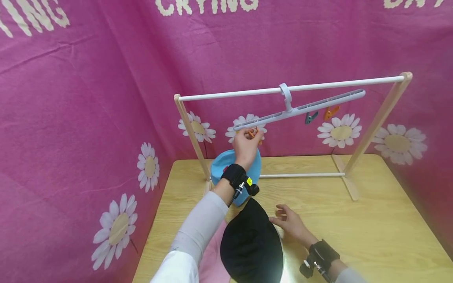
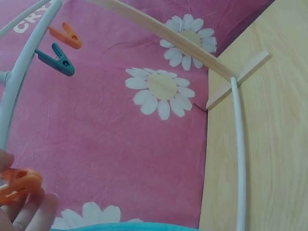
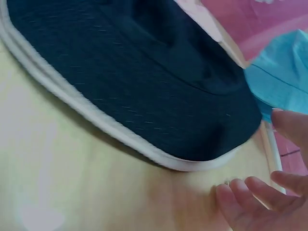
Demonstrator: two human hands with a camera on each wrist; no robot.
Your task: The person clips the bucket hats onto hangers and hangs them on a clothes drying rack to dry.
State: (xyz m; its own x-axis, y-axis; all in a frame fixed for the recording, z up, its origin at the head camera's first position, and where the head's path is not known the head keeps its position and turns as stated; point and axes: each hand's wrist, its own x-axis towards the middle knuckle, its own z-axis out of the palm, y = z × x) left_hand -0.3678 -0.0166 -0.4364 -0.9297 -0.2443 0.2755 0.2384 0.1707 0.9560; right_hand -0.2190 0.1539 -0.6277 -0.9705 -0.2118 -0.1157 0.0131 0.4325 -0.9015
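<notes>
My left hand (image 1: 245, 148) is raised to the low left end of a pale grey hanger (image 1: 318, 105), pinching an orange clip (image 2: 24, 185). A light blue hat (image 1: 221, 164) shows below and behind that hand, partly covered by the wrist. My right hand (image 1: 293, 225) is low over the table, fingers loosely bent and holding nothing. Beside it is a black bucket hat (image 1: 252, 245) with a white edge, seen close in the right wrist view. Part of a pink piece of fabric (image 1: 213, 257) shows from under the black hat.
The hanger hooks over the white top bar (image 1: 329, 83) of a wooden-legged rack, tilted with its right end higher. A dark teal clip (image 1: 310, 118) and another orange clip (image 1: 330, 113) hang on its right half. The rack stands at the back of the wooden table (image 1: 385, 220), before a pink flowered curtain.
</notes>
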